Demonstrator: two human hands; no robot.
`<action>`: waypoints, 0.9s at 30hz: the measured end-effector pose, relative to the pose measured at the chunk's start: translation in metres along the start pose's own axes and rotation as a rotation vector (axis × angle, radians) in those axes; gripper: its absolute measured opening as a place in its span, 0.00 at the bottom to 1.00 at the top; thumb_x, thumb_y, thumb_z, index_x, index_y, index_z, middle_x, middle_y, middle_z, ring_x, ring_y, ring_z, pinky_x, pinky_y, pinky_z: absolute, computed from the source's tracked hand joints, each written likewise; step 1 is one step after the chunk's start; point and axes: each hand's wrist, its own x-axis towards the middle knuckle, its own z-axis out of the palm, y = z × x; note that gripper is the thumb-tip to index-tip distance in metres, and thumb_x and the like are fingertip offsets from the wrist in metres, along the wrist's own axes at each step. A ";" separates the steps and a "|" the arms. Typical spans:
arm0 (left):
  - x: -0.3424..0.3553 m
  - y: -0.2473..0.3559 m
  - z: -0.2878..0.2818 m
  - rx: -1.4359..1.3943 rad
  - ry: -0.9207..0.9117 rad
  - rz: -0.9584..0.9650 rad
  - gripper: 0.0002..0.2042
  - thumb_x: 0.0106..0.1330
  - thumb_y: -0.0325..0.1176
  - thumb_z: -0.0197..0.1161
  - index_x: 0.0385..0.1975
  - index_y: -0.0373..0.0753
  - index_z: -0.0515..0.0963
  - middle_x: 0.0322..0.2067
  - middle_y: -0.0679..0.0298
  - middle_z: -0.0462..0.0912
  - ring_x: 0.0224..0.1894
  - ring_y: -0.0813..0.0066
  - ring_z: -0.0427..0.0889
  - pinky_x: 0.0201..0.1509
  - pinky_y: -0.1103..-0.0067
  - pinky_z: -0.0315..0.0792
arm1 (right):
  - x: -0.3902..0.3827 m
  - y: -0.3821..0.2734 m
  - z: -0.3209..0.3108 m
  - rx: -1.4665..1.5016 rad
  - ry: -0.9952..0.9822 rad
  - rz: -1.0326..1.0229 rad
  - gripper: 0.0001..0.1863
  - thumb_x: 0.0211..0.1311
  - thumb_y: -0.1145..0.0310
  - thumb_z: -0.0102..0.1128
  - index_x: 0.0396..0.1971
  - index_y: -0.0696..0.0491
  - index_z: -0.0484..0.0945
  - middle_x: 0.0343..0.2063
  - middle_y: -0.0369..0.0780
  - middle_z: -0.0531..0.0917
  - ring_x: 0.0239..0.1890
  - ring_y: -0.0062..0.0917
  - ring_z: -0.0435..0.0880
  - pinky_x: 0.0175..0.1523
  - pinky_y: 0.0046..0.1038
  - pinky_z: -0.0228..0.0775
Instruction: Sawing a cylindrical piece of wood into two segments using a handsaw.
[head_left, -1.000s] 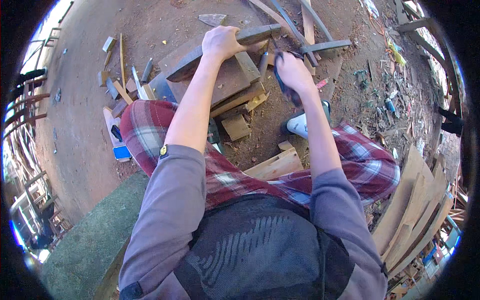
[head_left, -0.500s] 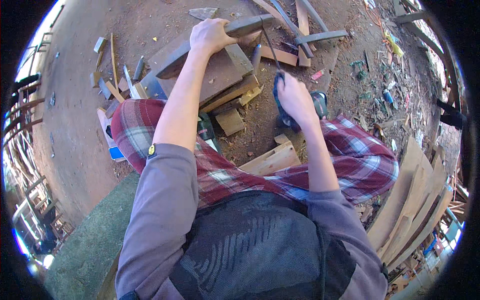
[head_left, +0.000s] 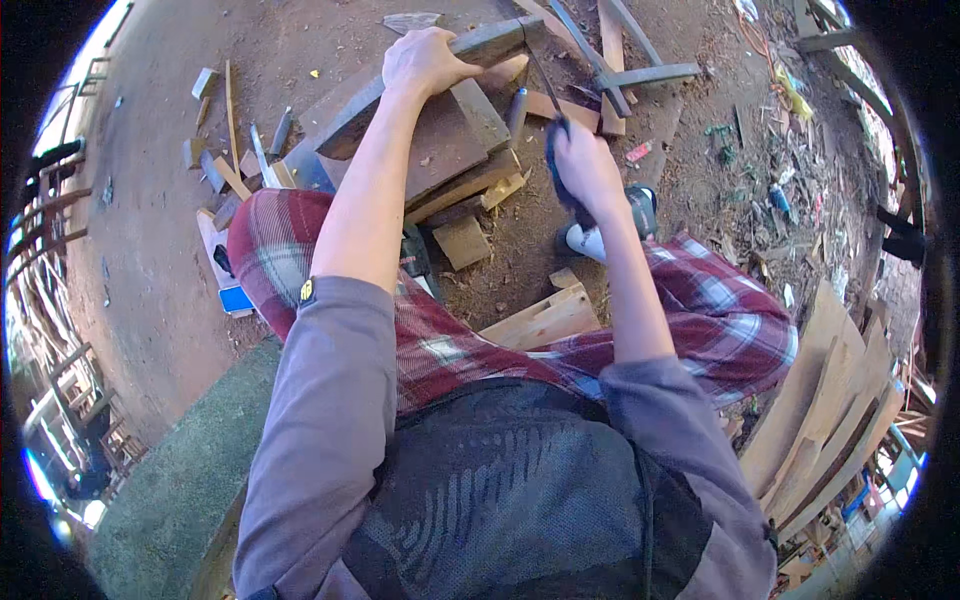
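My left hand point(head_left: 420, 62) grips a long weathered grey board point(head_left: 350, 122), which lies at a slant over a stack of wooden blocks and planks point(head_left: 445, 150). My right hand point(head_left: 588, 165) is closed on the dark handle of a thin-bladed saw point(head_left: 542, 80). Its blade reaches up to the board near the right end and appears to cross it there. Short offcuts and a small slim cylindrical piece point(head_left: 517, 110) lie beside the stack.
Crossed sticks point(head_left: 645, 75) lie at the upper right, scattered offcuts point(head_left: 205, 85) at the left. Curved planks point(head_left: 810, 410) lean at the lower right, a green slab point(head_left: 160, 480) is at the lower left. My plaid-clad legs point(head_left: 730, 310) frame the work, with litter on the ground beyond.
My right hand with the saw came back toward my body, then moved a little away again along the blade's line. My left hand stays gripping the board.
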 end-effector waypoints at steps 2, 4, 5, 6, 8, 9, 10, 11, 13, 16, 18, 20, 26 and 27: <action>0.000 0.002 -0.004 -0.022 -0.060 0.063 0.29 0.43 0.59 0.70 0.44 0.48 0.83 0.39 0.55 0.85 0.45 0.58 0.83 0.51 0.66 0.74 | -0.028 -0.003 -0.010 -0.018 -0.007 0.063 0.19 0.66 0.58 0.42 0.46 0.52 0.76 0.36 0.58 0.81 0.42 0.54 0.80 0.50 0.49 0.71; 0.002 -0.007 0.002 -0.009 -0.032 0.088 0.30 0.43 0.59 0.70 0.44 0.47 0.83 0.39 0.55 0.85 0.45 0.57 0.83 0.51 0.66 0.74 | -0.038 -0.005 -0.015 -0.088 -0.058 0.045 0.19 0.66 0.59 0.42 0.46 0.54 0.75 0.34 0.58 0.82 0.40 0.54 0.81 0.48 0.50 0.71; 0.002 -0.013 0.004 0.002 -0.005 0.111 0.30 0.43 0.59 0.70 0.44 0.46 0.83 0.39 0.55 0.85 0.45 0.57 0.83 0.51 0.66 0.74 | -0.036 -0.010 -0.014 -0.084 -0.057 0.043 0.19 0.66 0.59 0.42 0.46 0.54 0.75 0.34 0.58 0.82 0.40 0.54 0.81 0.48 0.50 0.71; 0.003 -0.011 0.002 0.001 0.000 0.118 0.30 0.43 0.59 0.70 0.44 0.46 0.83 0.39 0.55 0.85 0.45 0.57 0.83 0.51 0.66 0.74 | -0.028 -0.012 -0.016 -0.099 -0.066 0.053 0.19 0.66 0.59 0.41 0.46 0.55 0.75 0.34 0.58 0.81 0.40 0.54 0.81 0.49 0.50 0.71; -0.001 -0.011 -0.003 0.003 -0.017 0.040 0.30 0.43 0.58 0.70 0.44 0.44 0.83 0.38 0.56 0.85 0.44 0.57 0.83 0.51 0.66 0.74 | -0.014 -0.013 -0.017 -0.115 -0.082 0.042 0.20 0.66 0.58 0.40 0.46 0.57 0.74 0.35 0.58 0.81 0.41 0.53 0.81 0.49 0.49 0.71; -0.005 -0.017 -0.005 0.004 -0.015 0.043 0.30 0.43 0.58 0.70 0.44 0.44 0.83 0.38 0.56 0.85 0.44 0.57 0.83 0.51 0.66 0.74 | -0.010 -0.014 -0.016 -0.114 -0.078 0.042 0.20 0.66 0.58 0.40 0.46 0.57 0.74 0.35 0.58 0.81 0.41 0.53 0.81 0.49 0.49 0.71; -0.010 -0.026 -0.006 -0.016 -0.018 0.003 0.30 0.43 0.58 0.70 0.44 0.43 0.83 0.38 0.55 0.85 0.44 0.57 0.83 0.50 0.67 0.74 | -0.008 -0.017 -0.014 -0.122 -0.097 0.026 0.21 0.66 0.58 0.40 0.46 0.57 0.74 0.36 0.58 0.81 0.41 0.53 0.81 0.49 0.49 0.71; -0.015 -0.033 -0.006 -0.035 -0.022 -0.037 0.30 0.43 0.58 0.70 0.43 0.43 0.83 0.37 0.55 0.85 0.43 0.57 0.83 0.50 0.67 0.74 | -0.007 -0.021 -0.011 -0.130 -0.116 0.011 0.21 0.66 0.58 0.40 0.46 0.57 0.74 0.36 0.58 0.81 0.41 0.52 0.81 0.50 0.49 0.72; -0.027 -0.042 -0.007 -0.009 0.007 -0.056 0.30 0.43 0.57 0.71 0.43 0.42 0.83 0.37 0.54 0.85 0.43 0.57 0.83 0.50 0.67 0.74 | -0.010 -0.026 0.000 -0.107 -0.123 -0.010 0.20 0.67 0.57 0.41 0.46 0.55 0.75 0.34 0.55 0.82 0.39 0.51 0.82 0.48 0.49 0.73; -0.039 -0.041 -0.012 0.023 0.011 -0.083 0.29 0.44 0.57 0.71 0.43 0.43 0.83 0.37 0.54 0.85 0.43 0.58 0.83 0.49 0.68 0.75 | -0.028 -0.032 0.023 -0.032 -0.093 -0.003 0.19 0.69 0.56 0.39 0.44 0.55 0.73 0.31 0.56 0.82 0.35 0.52 0.82 0.44 0.50 0.73; -0.042 -0.039 -0.013 0.035 -0.007 -0.096 0.29 0.44 0.56 0.70 0.43 0.45 0.82 0.37 0.55 0.85 0.42 0.59 0.83 0.50 0.68 0.75 | -0.038 -0.035 0.029 -0.024 -0.084 0.012 0.17 0.70 0.57 0.39 0.40 0.54 0.72 0.28 0.56 0.82 0.33 0.53 0.82 0.41 0.51 0.73; -0.043 -0.041 -0.014 -0.003 -0.048 -0.118 0.28 0.43 0.56 0.71 0.43 0.44 0.83 0.37 0.55 0.85 0.43 0.59 0.83 0.49 0.68 0.75 | -0.041 -0.036 0.025 -0.026 -0.082 0.005 0.16 0.70 0.57 0.40 0.39 0.54 0.72 0.28 0.56 0.82 0.32 0.52 0.82 0.40 0.51 0.74; -0.045 -0.044 -0.011 0.020 0.015 -0.072 0.29 0.44 0.56 0.71 0.43 0.41 0.83 0.34 0.54 0.85 0.39 0.58 0.84 0.47 0.68 0.76 | -0.039 -0.033 0.001 -0.128 -0.124 -0.018 0.16 0.69 0.57 0.43 0.41 0.54 0.72 0.28 0.55 0.82 0.34 0.51 0.82 0.41 0.49 0.74; -0.047 -0.043 -0.011 0.045 -0.033 -0.083 0.29 0.44 0.56 0.70 0.43 0.42 0.83 0.34 0.54 0.85 0.40 0.58 0.84 0.48 0.68 0.75 | -0.039 -0.032 0.005 -0.134 -0.125 -0.019 0.16 0.69 0.57 0.43 0.41 0.54 0.72 0.28 0.55 0.82 0.34 0.51 0.82 0.41 0.49 0.74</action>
